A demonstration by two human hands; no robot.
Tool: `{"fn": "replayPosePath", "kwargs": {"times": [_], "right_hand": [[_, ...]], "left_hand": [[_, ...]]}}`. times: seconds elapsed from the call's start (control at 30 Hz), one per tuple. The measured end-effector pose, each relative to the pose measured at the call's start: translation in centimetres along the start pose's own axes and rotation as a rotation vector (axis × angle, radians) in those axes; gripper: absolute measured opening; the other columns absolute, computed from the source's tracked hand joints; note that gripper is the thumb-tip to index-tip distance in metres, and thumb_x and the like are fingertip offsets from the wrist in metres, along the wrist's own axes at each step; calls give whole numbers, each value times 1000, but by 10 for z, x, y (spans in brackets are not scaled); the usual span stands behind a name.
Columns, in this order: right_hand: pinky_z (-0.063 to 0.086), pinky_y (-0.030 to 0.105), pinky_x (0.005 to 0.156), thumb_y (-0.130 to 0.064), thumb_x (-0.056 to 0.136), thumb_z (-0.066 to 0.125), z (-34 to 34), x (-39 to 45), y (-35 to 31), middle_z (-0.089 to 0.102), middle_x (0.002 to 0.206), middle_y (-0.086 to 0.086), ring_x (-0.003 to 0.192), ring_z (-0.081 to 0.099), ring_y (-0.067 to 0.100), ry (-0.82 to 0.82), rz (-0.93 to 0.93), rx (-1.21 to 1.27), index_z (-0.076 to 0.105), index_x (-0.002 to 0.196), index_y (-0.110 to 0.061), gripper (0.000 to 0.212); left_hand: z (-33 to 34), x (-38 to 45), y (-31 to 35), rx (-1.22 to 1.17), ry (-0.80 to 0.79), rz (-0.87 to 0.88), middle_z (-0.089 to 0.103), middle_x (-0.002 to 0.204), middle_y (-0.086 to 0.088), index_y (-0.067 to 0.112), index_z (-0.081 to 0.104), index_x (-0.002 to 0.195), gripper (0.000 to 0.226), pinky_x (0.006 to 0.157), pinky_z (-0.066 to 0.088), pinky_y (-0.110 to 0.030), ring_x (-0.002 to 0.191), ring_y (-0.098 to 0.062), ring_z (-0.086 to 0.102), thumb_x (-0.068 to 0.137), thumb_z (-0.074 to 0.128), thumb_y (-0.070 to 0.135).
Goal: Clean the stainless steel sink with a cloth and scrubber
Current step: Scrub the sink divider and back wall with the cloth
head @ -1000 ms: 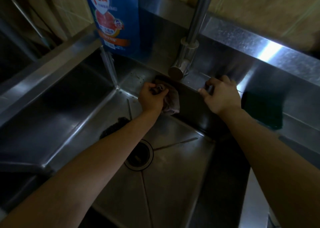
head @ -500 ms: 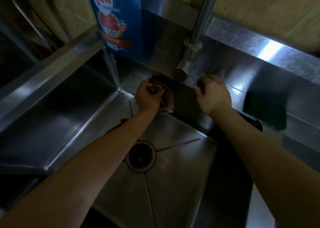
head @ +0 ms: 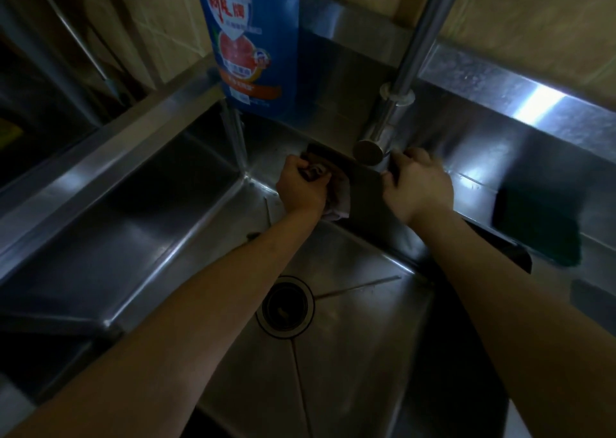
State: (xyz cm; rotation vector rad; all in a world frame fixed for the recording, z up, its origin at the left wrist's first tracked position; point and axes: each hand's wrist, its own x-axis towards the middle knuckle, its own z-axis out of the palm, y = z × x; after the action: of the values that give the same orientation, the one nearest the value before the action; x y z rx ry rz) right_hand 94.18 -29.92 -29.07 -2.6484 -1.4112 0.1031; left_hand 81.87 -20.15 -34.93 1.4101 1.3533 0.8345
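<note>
The left hand [head: 300,189] was clenched around a bunched cloth [head: 336,201], its fingers [head: 311,172] curled tight over the fabric, pressing it against the back wall of the stainless steel sink [head: 160,237] near the far left corner. A pale fold of the cloth hung out below the fist, against the wall just above the basin floor. The right hand [head: 416,187] rested on the sink's back rim just beside the base of the faucet [head: 383,137], its fingers [head: 411,156] curled over the edge of the ledge; whether they grasped anything there could not be told in the dim light. The two hands were near each other, apart, with a dark stretch of the sink wall between them.

The round drain [head: 285,306] sat in the basin floor below the left forearm, with creases running out from it toward the corners. A blue detergent pouch [head: 253,40] with a red fruit picture stood on the back ledge at the left corner, left of the faucet's upright pipe. To the right, a dark green scrubber pad [head: 536,234] lay flat on the counter [head: 500,157] beside the sink, well apart from both hands. A bright reflection streaked the raised steel backsplash [head: 540,102] behind it.
</note>
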Motion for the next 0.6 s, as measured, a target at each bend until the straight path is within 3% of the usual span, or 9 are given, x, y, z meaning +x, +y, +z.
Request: {"fn": "replayPosePath", "kwargs": {"times": [0.17, 0.33, 0.6], "right_hand": [[38, 43, 96, -39, 93, 39, 3, -4, 1, 44, 139, 13, 125, 38, 37, 41, 6, 8, 43, 138, -17, 50], [35, 43, 100, -37, 94, 44, 4, -5, 1, 40, 144, 10, 129, 34, 35, 43, 30, 19, 41, 140, -20, 49], [35, 42, 99, -40, 93, 42, 7, -4, 3, 41, 144, 9, 127, 37, 35, 55, 44, 17, 41, 140, -21, 50]], "left_hand": [[1, 5, -14, 9, 5, 9, 63, 100, -6, 15, 50, 87, 24, 85, 47, -29, 95, -17, 58, 77, 71, 10], [3, 3, -21, -33, 43, 18, 62, 98, -3, 14, 52, 88, 27, 83, 49, -27, 90, -13, 57, 74, 75, 11], [7, 9, -33, -59, 18, 19, 65, 98, -6, 18, 51, 86, 29, 85, 53, -37, 93, -20, 62, 73, 75, 10]]}}
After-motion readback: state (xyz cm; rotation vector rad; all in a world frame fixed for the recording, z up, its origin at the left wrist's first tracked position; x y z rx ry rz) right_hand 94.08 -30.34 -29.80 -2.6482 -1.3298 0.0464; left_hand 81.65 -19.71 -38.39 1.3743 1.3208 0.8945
